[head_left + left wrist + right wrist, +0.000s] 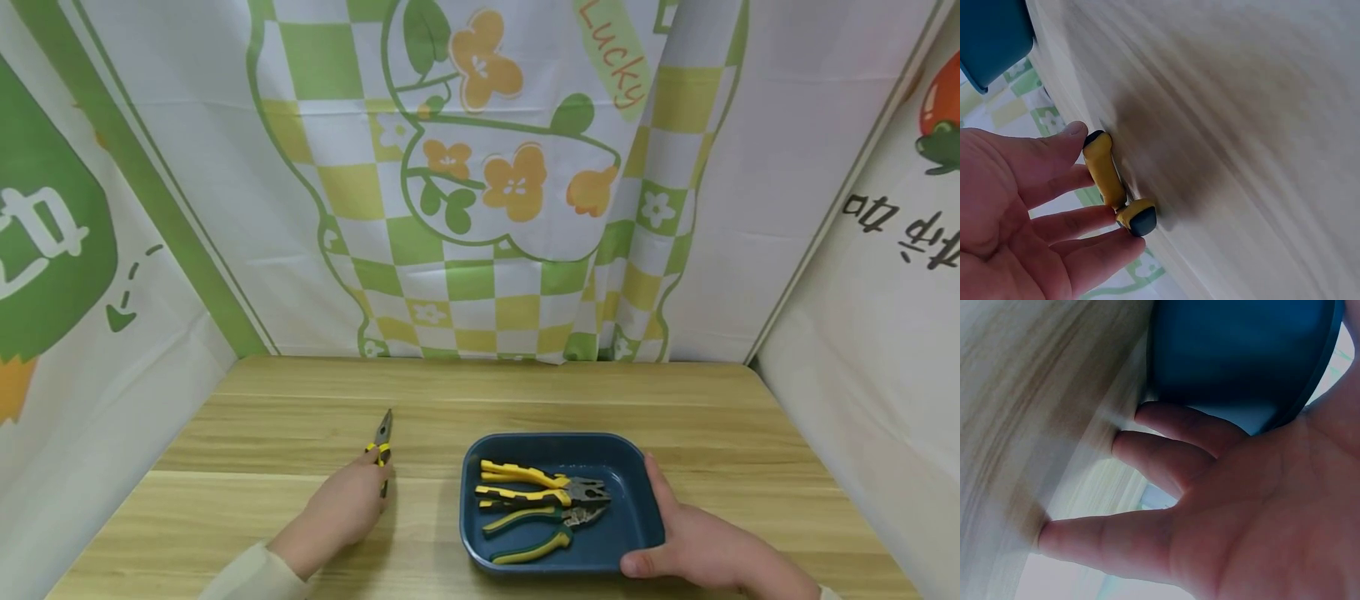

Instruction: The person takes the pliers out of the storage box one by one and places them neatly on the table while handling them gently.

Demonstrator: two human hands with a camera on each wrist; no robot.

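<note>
My left hand (348, 504) pinches long-nose pliers (384, 429) by their yellow-and-black handles, left of the tray. Their jaws point to the back of the table. In the left wrist view, the thumb presses one handle (1104, 172) and fingers touch the other; the metal nose is hidden. A dark blue rectangular tray (626, 537) is clasped at its right end by my right hand (701, 542), thumb on the front corner and forefinger along the side. Inside lie pliers with yellow-and-black handles (525, 497) and pliers with green-and-yellow handles (528, 550), their heads to the right.
Both stand on a wood-grain table (300, 417). A white curtain (517, 275) with green and yellow checks hangs behind its far edge. Printed cloth walls (862, 350) close in the left and right sides.
</note>
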